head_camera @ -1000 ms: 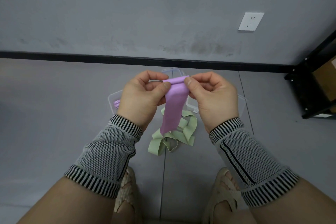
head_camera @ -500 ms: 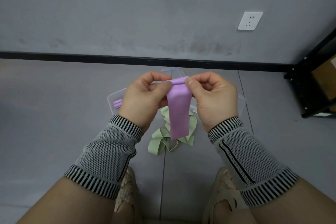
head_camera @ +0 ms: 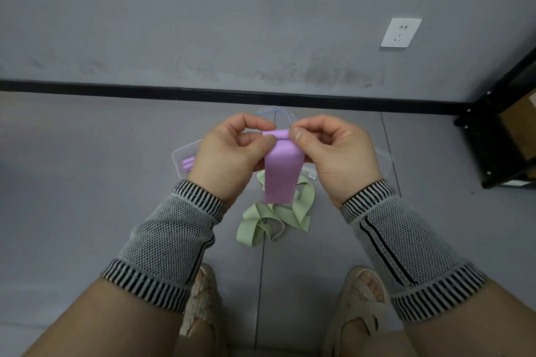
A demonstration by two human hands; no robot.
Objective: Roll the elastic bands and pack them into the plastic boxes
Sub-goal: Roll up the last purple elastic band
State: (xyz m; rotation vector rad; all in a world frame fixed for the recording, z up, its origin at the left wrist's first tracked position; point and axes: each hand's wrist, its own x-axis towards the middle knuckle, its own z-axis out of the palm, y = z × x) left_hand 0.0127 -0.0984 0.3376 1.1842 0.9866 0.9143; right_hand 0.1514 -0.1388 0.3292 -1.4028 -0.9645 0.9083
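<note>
A purple elastic band (head_camera: 281, 171) hangs in the air between my hands, its top end wound into a small roll. My left hand (head_camera: 229, 156) pinches the roll's left end with thumb and fingers. My right hand (head_camera: 336, 153) pinches its right end the same way. Below on the floor lie loose pale green bands (head_camera: 272, 217) in a heap. A clear plastic box (head_camera: 181, 153) behind my left hand holds rolled purple bands (head_camera: 188, 163). Another clear box (head_camera: 384, 155) shows behind my right hand, mostly hidden.
A clear lid or box edge (head_camera: 275, 111) sits near the black skirting. A black shelf frame (head_camera: 493, 136) with a cardboard box stands at the right. My sandalled feet (head_camera: 356, 295) are on the grey floor below the bands.
The roll at the band's top has grown and the hanging tail has become shorter. Both hands stay in about the same place.
</note>
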